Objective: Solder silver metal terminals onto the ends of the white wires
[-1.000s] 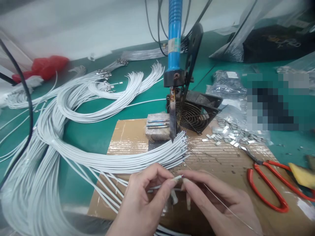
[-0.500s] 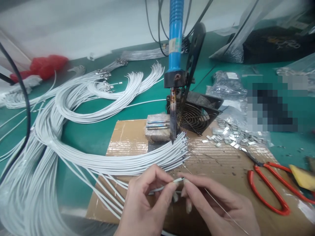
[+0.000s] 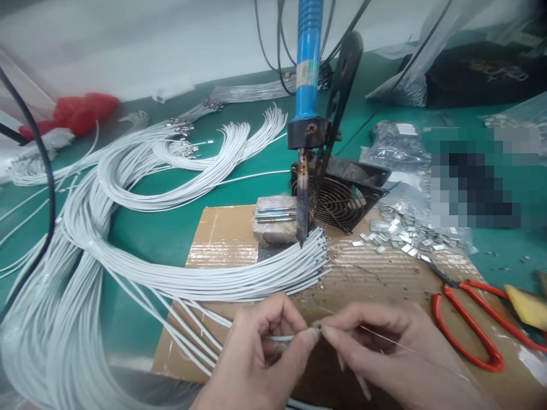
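Near the bottom centre, my left hand (image 3: pixel 273 347) pinches a white cable (image 3: pixel 280 338) close to its end between thumb and forefinger. The fingertips of my right hand (image 3: pixel 376 347) are closed at the dark tip of that cable, almost touching the left thumb. A thin wire (image 3: pixel 384 337) runs across the right hand toward the lower right. Just what the right fingertips pinch is too small to make out. Beyond the hands lies a thick bundle of white cables (image 3: pixel 205 282), its dark-tipped ends fanned out under a soldering iron (image 3: pixel 302 199) that hangs upright with its tip down.
Cardboard (image 3: pixel 226 228) covers the green table (image 3: pixel 141 245). Behind the iron stand a block (image 3: pixel 276 219) with metal rods and a fan (image 3: pixel 342 199). Small metal pieces (image 3: pixel 410 233) lie scattered on the right, near red-handled scissors (image 3: pixel 465 324). More cable coils (image 3: pixel 171 188) fill the left.
Both hands have moved slightly down. The fingertips have closed over the cable's end, so less of its tip shows. The thin wire has shifted across the right hand.
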The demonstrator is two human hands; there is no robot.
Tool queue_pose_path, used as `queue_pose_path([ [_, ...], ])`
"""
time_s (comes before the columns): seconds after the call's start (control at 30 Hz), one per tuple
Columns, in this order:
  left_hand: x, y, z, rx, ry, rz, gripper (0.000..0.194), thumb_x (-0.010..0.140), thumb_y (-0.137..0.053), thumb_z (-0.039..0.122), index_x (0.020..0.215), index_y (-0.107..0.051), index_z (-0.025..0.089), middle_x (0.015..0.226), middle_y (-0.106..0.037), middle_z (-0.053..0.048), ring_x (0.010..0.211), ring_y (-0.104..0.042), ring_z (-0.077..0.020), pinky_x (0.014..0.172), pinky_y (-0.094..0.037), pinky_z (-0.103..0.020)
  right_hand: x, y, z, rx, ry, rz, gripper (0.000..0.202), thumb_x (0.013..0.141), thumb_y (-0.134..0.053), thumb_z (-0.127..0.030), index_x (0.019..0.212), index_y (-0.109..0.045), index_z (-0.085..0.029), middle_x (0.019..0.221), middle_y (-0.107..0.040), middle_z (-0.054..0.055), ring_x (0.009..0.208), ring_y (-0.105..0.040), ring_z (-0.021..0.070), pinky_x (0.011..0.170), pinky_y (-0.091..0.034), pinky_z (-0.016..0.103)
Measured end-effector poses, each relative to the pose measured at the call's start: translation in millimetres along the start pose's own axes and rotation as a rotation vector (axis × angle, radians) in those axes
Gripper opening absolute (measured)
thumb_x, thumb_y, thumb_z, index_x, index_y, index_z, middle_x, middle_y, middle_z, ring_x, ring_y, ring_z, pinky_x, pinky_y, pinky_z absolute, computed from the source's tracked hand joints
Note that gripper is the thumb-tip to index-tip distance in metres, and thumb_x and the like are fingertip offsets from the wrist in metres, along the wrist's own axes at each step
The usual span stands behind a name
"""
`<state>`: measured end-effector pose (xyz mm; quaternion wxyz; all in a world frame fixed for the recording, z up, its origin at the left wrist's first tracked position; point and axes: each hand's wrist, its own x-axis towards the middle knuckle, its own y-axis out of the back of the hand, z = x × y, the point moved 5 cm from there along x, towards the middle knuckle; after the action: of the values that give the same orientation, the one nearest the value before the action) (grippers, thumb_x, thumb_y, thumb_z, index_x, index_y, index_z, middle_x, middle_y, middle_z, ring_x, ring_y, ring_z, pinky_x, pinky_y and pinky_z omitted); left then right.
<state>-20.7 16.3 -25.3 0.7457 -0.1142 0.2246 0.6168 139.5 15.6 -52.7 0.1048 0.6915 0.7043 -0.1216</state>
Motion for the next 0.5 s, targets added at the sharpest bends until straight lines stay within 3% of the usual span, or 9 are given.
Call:
queue_pose_path([
  [0.1,4.3,1.0,3.0,0.019,-0.012,0.033,0.028,0.086,-0.070,0.036,0.069,-0.055,0.020,0.062,-0.044,0.006,0.059,-0.038,-0.0107,0.054,-0.027,-0.022,4.3,-0.4,-6.2,-0.047,-0.060,-0.121,0.015,0.074,-0.087,-0.036,0.067,-0.085,-0.023,0.052,-0.068,0.001,0.043,-0.057,0.0121,0.036,-0.040,0.016],
  [0.3,5.4,-1.2,7.0,-0.032,0.001,0.067,0.028,0.082,-0.072,0.034,0.067,-0.053,0.020,0.060,-0.045,0.007,0.055,-0.037,-0.0086,0.051,-0.028,-0.020,0.3,2.9,-8.1,-0.029,-0.108,-0.068,0.020,0.072,-0.088,-0.041,0.068,-0.085,-0.022,0.051,-0.067,0.001,0.045,-0.058,0.0120,0.042,-0.048,0.016],
  [0.5,1.1,-4.1,7.4,0.069,-0.058,0.165,0.024,0.081,-0.070,0.031,0.066,-0.056,0.019,0.059,-0.045,0.006,0.052,-0.039,-0.0087,0.047,-0.027,-0.019,2.7,5.3,-1.2,0.030,-0.175,-0.072,0.027,0.069,-0.091,-0.046,0.069,-0.085,-0.020,0.057,-0.072,0.005,0.051,-0.062,0.0142,0.044,-0.049,0.017],
])
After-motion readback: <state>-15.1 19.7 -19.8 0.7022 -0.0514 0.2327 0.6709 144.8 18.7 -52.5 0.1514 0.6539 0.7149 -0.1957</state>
